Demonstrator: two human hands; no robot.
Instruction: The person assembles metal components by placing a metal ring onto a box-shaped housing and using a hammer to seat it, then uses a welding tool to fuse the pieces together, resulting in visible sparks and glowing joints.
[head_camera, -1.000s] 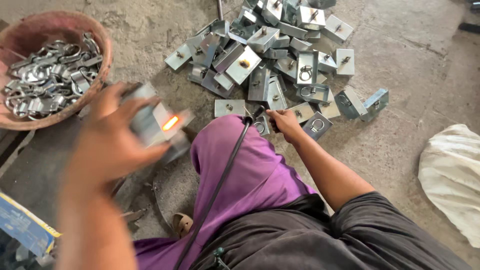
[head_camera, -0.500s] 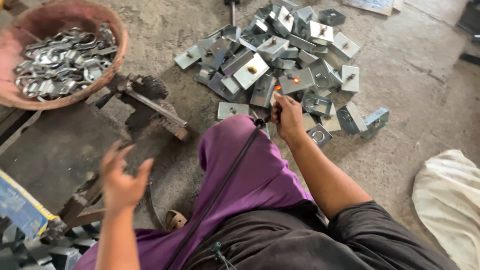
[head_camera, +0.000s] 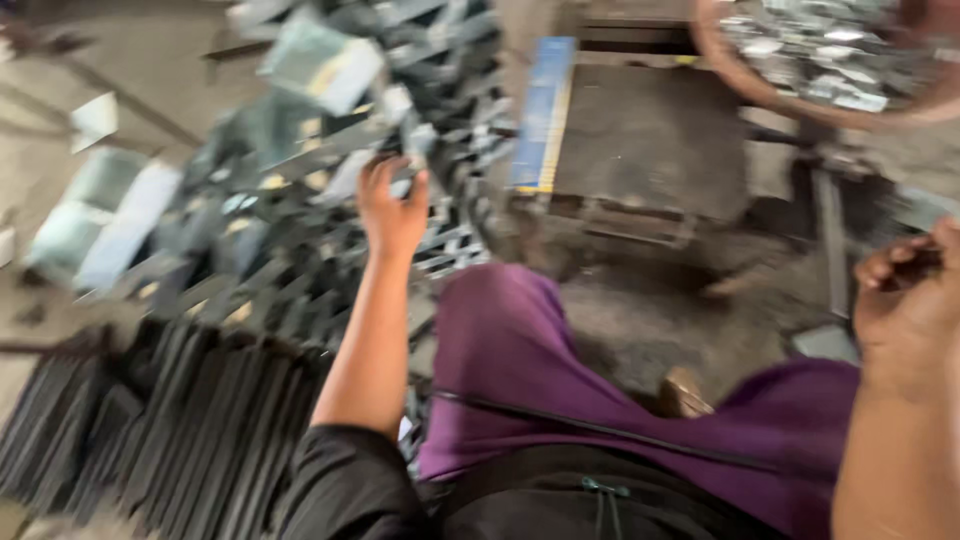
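Observation:
The whole view is motion-blurred. My left hand (head_camera: 394, 205) reaches out to a heap of grey metal pieces (head_camera: 300, 150) on the left. Its fingertips lie on or around a small pale piece, and the blur hides whether they grip it. My right hand (head_camera: 905, 295) is at the right edge with its fingers curled inward. Something dark shows between the fingers, but I cannot make out what it is. My purple-clad leg (head_camera: 520, 350) lies between the two arms.
A dark flat block (head_camera: 650, 140) with a blue strip (head_camera: 545, 110) along its left side stands ahead. A round basket (head_camera: 760, 95) of shiny metal parts is at the top right. Dark metal strips (head_camera: 150, 420) are stacked at the lower left.
The view has swung to the left, from one pile to another. My left hand has gone from the air out to the left heap. My right hand has left the plates and pulled back.

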